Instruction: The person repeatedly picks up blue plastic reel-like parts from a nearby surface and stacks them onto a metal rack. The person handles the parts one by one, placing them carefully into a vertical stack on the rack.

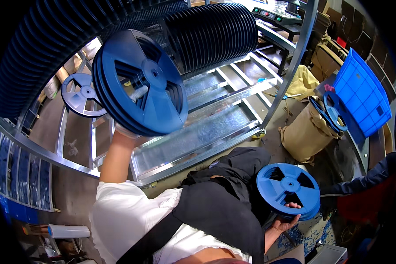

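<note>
A stack of several blue plastic reels (167, 110) is held up in front of the metal rack, tilted so that its round spoked face shows. My left hand (126, 131) grips this stack at its lower edge, and the reels hide most of the fingers. Down at my right side, my right hand (288, 222) is closed around a smaller stack of lighter blue reels (290, 184), with fingertips showing through an opening. A single thin reel (84, 93) stands to the left, partly behind the big stack.
The silver rack (207, 138) carries long rows of black reels (215, 37) and more dark ribbed rows at upper left. On the right are a brown sack (310, 132) topped with reels and a tilted blue crate (365, 94). A dark sleeve (365, 180) of another person reaches in.
</note>
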{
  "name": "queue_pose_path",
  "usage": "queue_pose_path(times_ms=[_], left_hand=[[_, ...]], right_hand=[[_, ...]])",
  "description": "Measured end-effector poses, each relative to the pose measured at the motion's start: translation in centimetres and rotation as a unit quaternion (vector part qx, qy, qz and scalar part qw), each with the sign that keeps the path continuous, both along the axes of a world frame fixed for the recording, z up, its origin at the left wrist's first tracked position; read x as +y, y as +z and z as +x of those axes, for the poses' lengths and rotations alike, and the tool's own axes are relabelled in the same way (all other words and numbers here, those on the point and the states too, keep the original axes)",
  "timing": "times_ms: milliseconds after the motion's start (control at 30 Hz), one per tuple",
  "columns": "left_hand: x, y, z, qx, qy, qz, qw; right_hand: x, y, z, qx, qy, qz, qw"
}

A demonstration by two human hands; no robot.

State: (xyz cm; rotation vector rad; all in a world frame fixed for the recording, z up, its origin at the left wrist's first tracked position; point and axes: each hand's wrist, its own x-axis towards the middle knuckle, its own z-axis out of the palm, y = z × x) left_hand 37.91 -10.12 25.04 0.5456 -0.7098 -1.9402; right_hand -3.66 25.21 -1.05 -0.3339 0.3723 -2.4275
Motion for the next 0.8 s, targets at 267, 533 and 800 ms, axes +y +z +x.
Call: queue_pose_path(times_ms=[267,533,800], left_hand=[[2.9,-2.9,-6.1,-0.17,-0.046,-0.148,0.973],[7.2,-6.0,-21.8,-0.212,-0.305,-0.209,0.905],[14.7,-18.5,-36.4,-0.506,-0.371,-0.515,0.584]], right_hand=[[-0.3,2.7,1.9,-0.024,0.036,-0.039,0.998],[1.6,1.6,4.6,-0.078,-0.031,0.047,0.995],[4.1,-2.4,6.1,-0.128,-0.099,0.185,0.969]])
